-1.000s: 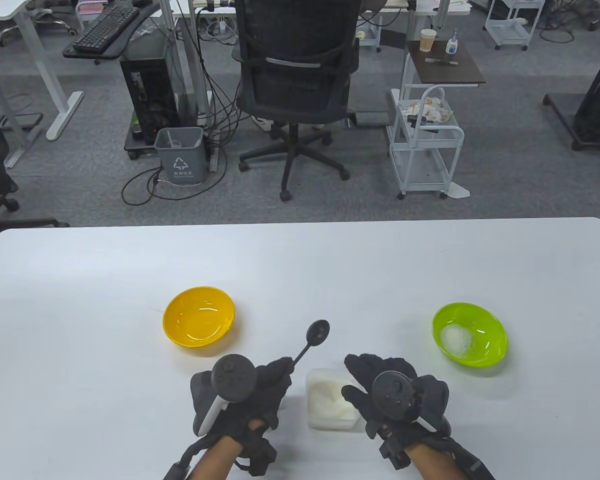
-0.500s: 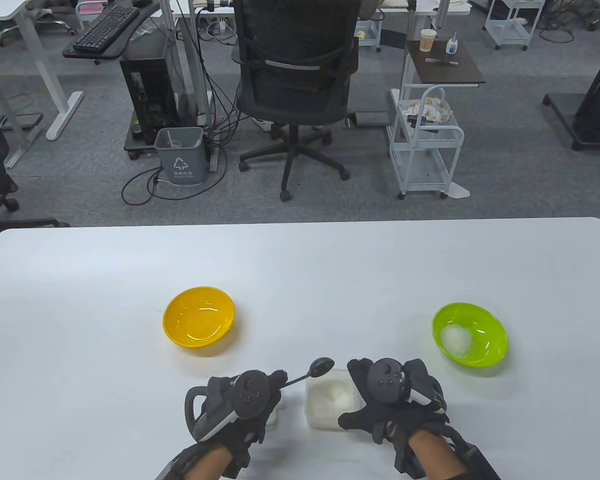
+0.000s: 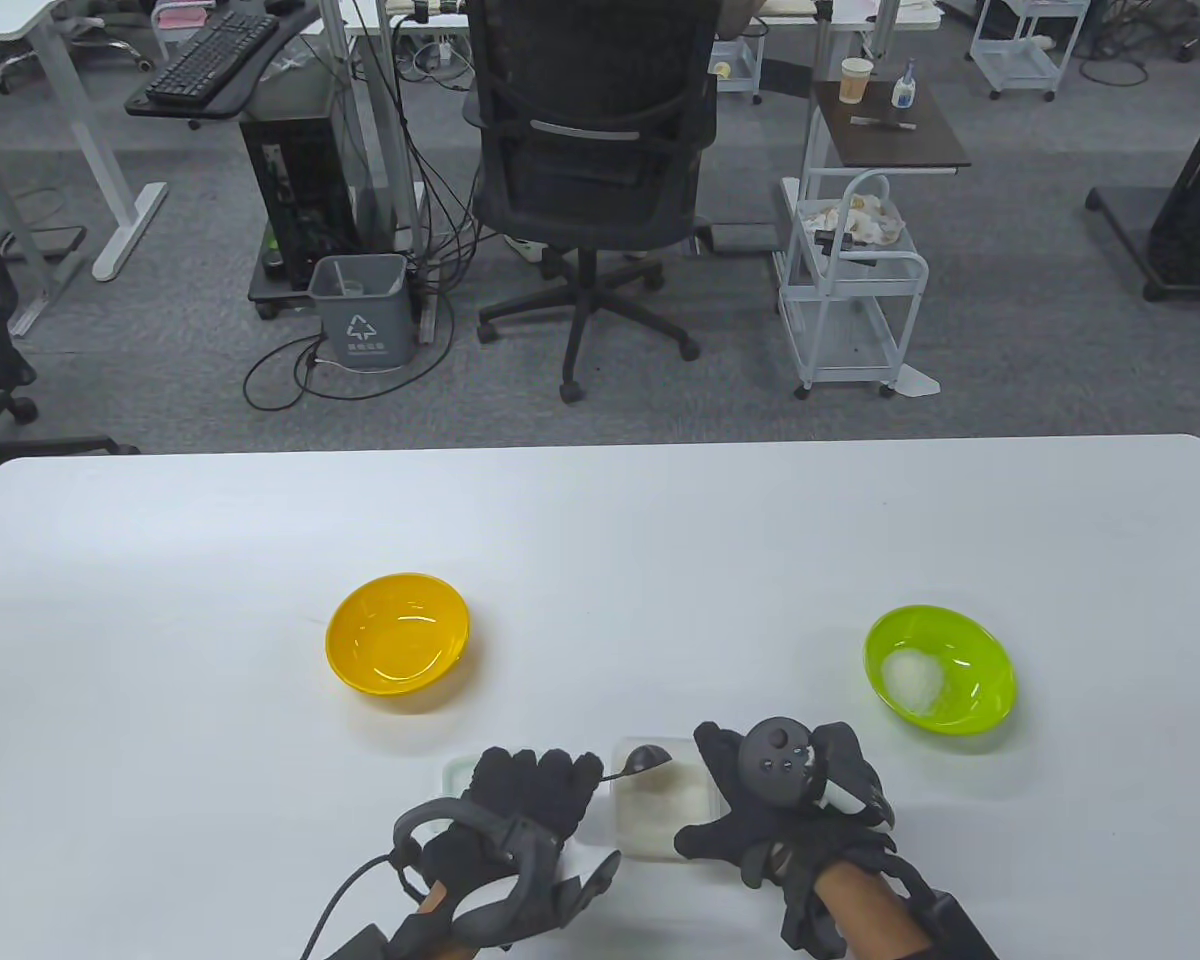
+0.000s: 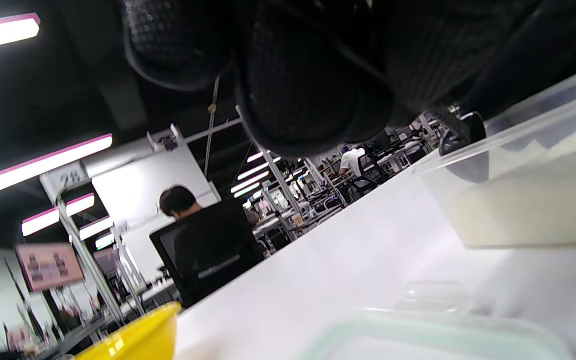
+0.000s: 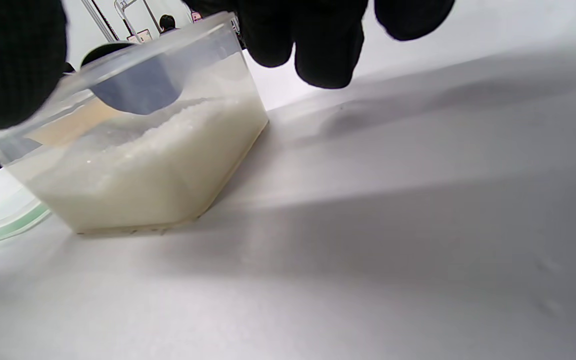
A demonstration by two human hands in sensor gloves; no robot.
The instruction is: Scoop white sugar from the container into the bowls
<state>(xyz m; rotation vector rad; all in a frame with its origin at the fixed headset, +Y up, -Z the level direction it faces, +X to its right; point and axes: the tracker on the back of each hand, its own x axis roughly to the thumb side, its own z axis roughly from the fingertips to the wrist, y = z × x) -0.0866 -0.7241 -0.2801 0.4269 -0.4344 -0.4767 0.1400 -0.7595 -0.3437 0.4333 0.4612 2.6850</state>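
A clear plastic container (image 3: 660, 800) of white sugar stands near the table's front edge; it also shows in the right wrist view (image 5: 138, 160) and the left wrist view (image 4: 528, 200). My left hand (image 3: 530, 800) grips a dark spoon (image 3: 645, 760) whose bowl dips into the sugar at the container's far left corner; the spoon's bowl shows through the wall (image 5: 135, 87). My right hand (image 3: 760, 800) holds the container's right side. A yellow bowl (image 3: 398, 632) sits empty at the left. A green bowl (image 3: 940, 670) at the right holds a heap of sugar.
The container's lid (image 3: 455, 775) lies flat on the table under my left hand; it also shows in the left wrist view (image 4: 418, 335). An office chair (image 3: 590, 150) and a white cart (image 3: 850, 290) stand beyond the table's far edge.
My left hand rolled over and lowered the spoon from above the table into the sugar container. My right hand shifted its grip on the container's right side.
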